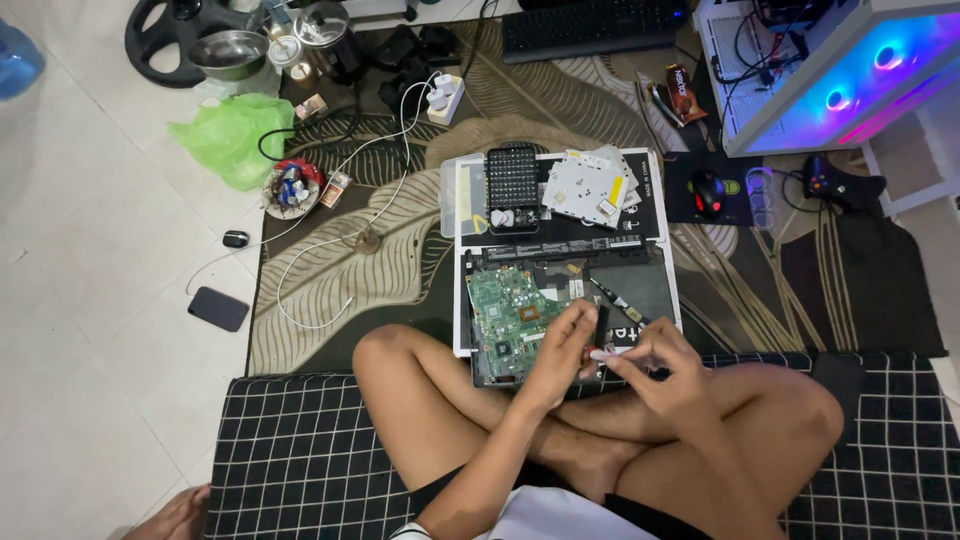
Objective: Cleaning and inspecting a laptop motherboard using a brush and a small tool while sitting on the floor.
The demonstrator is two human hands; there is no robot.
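I sit cross-legged on a checked mat before an opened laptop with its green motherboard exposed. My left hand pinches a slim black part upright above the board's right edge. My right hand holds a small light-coloured tube or pen with a reddish end, its tip close to the left fingers. Both hands hover just over the laptop's near edge, between my knees.
Behind the laptop lie a black screwdriver-bit case, a silver drive and a white panel. A keyboard, a lit computer case, mouse, game controller, phone, white cables, green bag and another person's hand surround me.
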